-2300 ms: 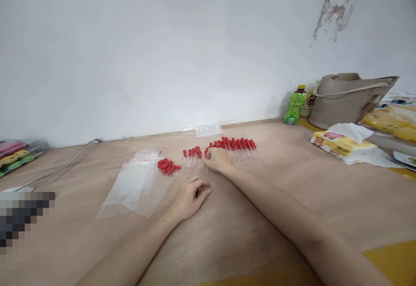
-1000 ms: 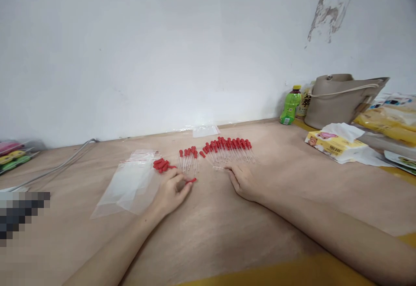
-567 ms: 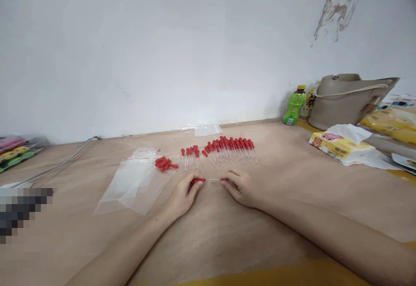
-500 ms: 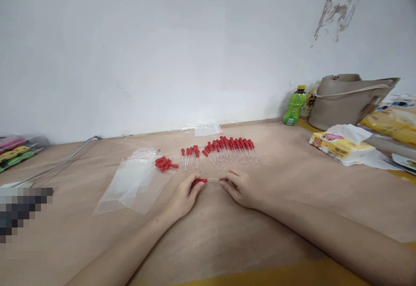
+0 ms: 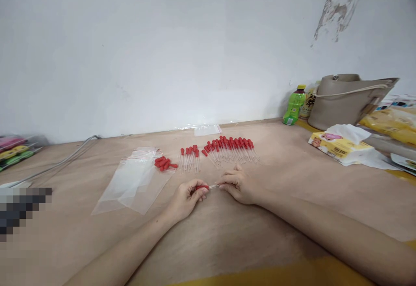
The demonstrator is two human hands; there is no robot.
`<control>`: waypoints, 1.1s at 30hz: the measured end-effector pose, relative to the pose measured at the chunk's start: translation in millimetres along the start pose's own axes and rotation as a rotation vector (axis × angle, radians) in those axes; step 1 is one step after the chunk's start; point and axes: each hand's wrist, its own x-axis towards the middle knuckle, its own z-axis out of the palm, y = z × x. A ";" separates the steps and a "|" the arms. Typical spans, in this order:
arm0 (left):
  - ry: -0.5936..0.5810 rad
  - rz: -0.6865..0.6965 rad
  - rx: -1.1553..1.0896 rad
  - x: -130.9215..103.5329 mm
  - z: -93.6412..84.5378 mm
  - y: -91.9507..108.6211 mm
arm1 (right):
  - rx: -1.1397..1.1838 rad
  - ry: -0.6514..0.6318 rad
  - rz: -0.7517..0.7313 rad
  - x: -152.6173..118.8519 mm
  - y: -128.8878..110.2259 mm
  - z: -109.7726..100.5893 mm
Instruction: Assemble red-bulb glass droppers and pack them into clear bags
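My left hand pinches a red rubber dropper bulb between thumb and fingers. A thin clear glass dropper tube meets the bulb's right end, and my right hand grips the tube's other end. How deep the tube sits in the bulb I cannot tell. Behind my hands, droppers with red bulbs lie in a large row and a smaller group of droppers to its left. A pile of loose red bulbs rests on the edge of clear zip bags.
At the right stand a tissue box, a green bottle and a grey-beige bag. A grey cable and colourful packets lie at the left. A small clear bag rests by the wall.
The bulb and tube have come together, with less tube showing between my hands. My left hand has shifted slightly right and down; the tube now tilts a little.
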 end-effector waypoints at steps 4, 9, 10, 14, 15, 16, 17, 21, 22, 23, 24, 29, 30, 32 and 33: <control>0.028 0.000 0.078 -1.2 1.8 -2.3 | -0.182 0.083 -0.054 -2.3 -1.1 4.0; 0.094 0.031 0.171 0.5 -1.1 -4.6 | -0.168 0.132 -0.011 -4.4 -4.6 12.6; 0.101 0.042 0.190 1.0 -2.5 -4.6 | -0.135 0.135 0.007 -4.3 -4.6 12.3; 0.082 0.055 0.221 1.3 -5.7 -4.8 | -0.022 0.129 0.043 -3.8 -2.9 7.5; 0.074 0.052 0.217 0.8 -5.6 -5.0 | -0.016 0.123 0.034 -3.8 -2.4 6.4; 0.069 0.047 0.212 0.3 -5.2 -5.2 | -0.022 0.121 0.017 -3.7 -2.0 5.5; 0.067 0.044 0.207 -0.4 -4.6 -5.4 | -0.035 0.116 -0.003 -3.5 -1.8 4.7; 0.062 0.060 0.223 -2.5 -1.7 -5.3 | -0.096 0.067 -0.075 -2.2 -3.8 1.8; 0.062 0.068 0.235 -2.7 -1.2 -5.0 | -0.104 0.058 -0.081 -1.7 -5.0 1.2; 0.063 0.074 0.247 -2.8 -0.9 -4.7 | -0.108 0.051 -0.082 -1.2 -6.2 0.9; 0.067 0.078 0.258 -2.7 -0.7 -4.4 | -0.108 0.048 -0.076 -0.8 -7.5 0.9; 0.078 0.084 0.299 -2.0 -1.0 -3.6 | -0.096 0.026 -0.006 1.0 -10.9 6.5; 0.076 0.085 0.301 -2.0 -1.1 -3.8 | -0.094 0.018 0.005 1.3 -10.8 8.2; 0.076 0.086 0.293 -2.4 -1.2 -4.6 | -0.091 -0.006 0.024 1.7 -10.2 11.0; 0.079 0.086 0.288 -2.7 -1.1 -5.1 | -0.090 -0.021 0.036 2.0 -10.0 11.9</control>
